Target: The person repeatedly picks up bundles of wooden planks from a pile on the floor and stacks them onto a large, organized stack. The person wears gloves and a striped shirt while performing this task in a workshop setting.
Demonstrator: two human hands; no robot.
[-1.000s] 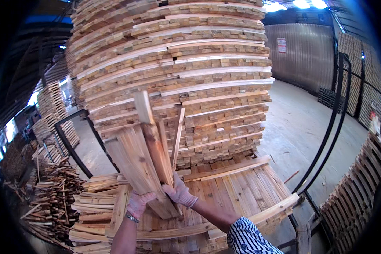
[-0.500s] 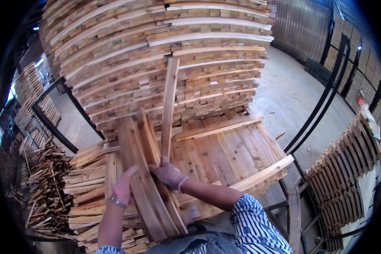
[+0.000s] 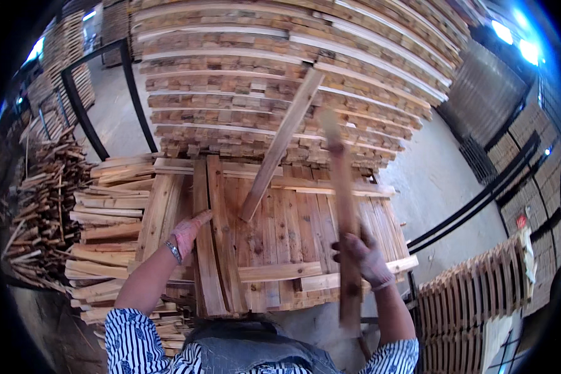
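Note:
My right hand (image 3: 366, 260), in a knit glove, is closed around a wooden plank (image 3: 343, 187) held nearly upright above the right part of the board layer; motion blurs the plank. On the left, my gloved left hand (image 3: 190, 235) has its fingers stretched out against the edge of a board (image 3: 207, 262). A second board (image 3: 225, 243) lies right beside that one, both pointing away from me. Between my hands, a narrow slat (image 3: 283, 143) leans against the tall lumber stack (image 3: 262, 93), its lower end on the layer of boards (image 3: 287, 234).
Crosswise strips (image 3: 280, 272) lie on the near side of the layer. A pile of rough slats (image 3: 109, 234) adjoins it at left, with scrap sticks (image 3: 50, 206) beyond. Black metal frames (image 3: 480, 193) stand on both sides. Another stack (image 3: 474, 299) is at lower right.
Both hands were together on several boards at left. Now my right hand has moved right with one plank, while two boards lie beside my left hand. The view has shifted too.

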